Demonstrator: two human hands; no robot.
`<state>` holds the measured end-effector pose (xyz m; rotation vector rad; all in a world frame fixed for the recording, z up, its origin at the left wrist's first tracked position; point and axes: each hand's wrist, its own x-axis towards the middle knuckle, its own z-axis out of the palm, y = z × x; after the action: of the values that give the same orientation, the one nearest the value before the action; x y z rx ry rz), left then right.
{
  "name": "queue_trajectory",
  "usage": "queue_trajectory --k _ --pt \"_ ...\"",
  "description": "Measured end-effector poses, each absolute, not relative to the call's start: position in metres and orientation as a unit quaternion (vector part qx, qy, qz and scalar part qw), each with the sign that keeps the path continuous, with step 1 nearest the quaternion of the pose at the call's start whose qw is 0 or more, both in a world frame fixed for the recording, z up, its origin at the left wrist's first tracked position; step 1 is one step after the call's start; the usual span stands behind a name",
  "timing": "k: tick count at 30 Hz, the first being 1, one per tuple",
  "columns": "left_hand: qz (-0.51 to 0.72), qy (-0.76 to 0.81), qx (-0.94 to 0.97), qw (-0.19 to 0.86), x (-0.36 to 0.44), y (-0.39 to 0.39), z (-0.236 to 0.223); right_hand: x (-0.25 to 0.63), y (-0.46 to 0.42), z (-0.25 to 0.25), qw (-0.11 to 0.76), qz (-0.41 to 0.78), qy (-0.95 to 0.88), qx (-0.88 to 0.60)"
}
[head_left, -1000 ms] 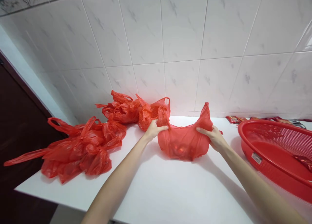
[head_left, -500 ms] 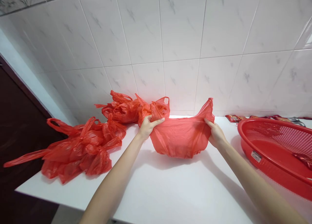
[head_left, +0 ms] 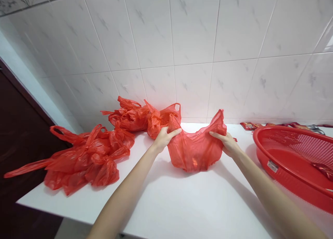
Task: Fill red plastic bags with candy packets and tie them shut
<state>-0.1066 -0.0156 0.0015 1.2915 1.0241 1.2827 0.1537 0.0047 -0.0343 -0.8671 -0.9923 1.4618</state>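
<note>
A thin red plastic bag (head_left: 196,152) hangs between my two hands, low over the white table (head_left: 197,204). My left hand (head_left: 164,138) pinches its left upper side, thumb on the near face. On the other side, my right hand (head_left: 227,142) grips the right upper side in the same way. The bag's top edge sags in the middle, and a brighter patch shows through its lower front. Whatever lies inside is hidden by the red plastic.
More red plastic bags (head_left: 85,156) lie heaped at the left, with another bunch (head_left: 135,116) against the tiled wall (head_left: 192,34). A red mesh basket (head_left: 275,162) stands at the right. Small red packets (head_left: 251,126) lie behind it along the wall.
My hands have come closer together, the left one moving right and slightly down. The bag's taut top edge has gone slack, and its bottom hangs a little lower.
</note>
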Motion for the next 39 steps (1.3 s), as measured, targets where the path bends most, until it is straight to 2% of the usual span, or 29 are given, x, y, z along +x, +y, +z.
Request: queue_trajectory --k 5,8,12,15,19,22,25,28,35,39 --pt "0.575 0.370 0.518 0.514 -0.127 -0.007 -0.012 0.157 0.012 -0.041 0.598 0.601 -0.358 -0.390" --pt "0.510 0.364 0.583 0.518 -0.143 -0.014 -0.034 0.161 0.017 -0.047 0.603 0.596 -0.342 -0.405" --pt "0.373 0.431 0.636 0.520 -0.143 -0.039 -0.071 0.160 0.020 -0.050 0.603 0.599 -0.336 -0.406" --pt "0.363 0.453 0.635 0.510 -0.131 -0.048 -0.085 0.159 0.022 -0.052 0.601 0.603 -0.336 -0.403" --pt "0.410 0.474 0.586 0.514 -0.121 -0.037 -0.065 0.164 0.026 -0.056 0.612 0.599 -0.328 -0.398" --pt "0.447 0.412 0.568 0.556 -0.121 -0.028 -0.031 0.171 0.031 -0.060 0.619 0.595 -0.325 -0.396" --pt "0.423 0.415 0.618 0.516 -0.124 -0.027 -0.002 0.175 0.035 -0.066 0.619 0.595 -0.326 -0.396" --pt "0.403 0.428 0.649 0.482 -0.128 -0.029 0.007 0.174 0.038 -0.070 0.619 0.596 -0.323 -0.396" --pt "0.416 0.487 0.610 0.467 -0.143 -0.026 -0.042 0.169 0.039 -0.070 0.624 0.601 -0.299 -0.400" --pt "0.357 0.507 0.610 0.493 -0.148 -0.031 -0.074 0.170 0.038 -0.068 0.633 0.594 -0.278 -0.411"
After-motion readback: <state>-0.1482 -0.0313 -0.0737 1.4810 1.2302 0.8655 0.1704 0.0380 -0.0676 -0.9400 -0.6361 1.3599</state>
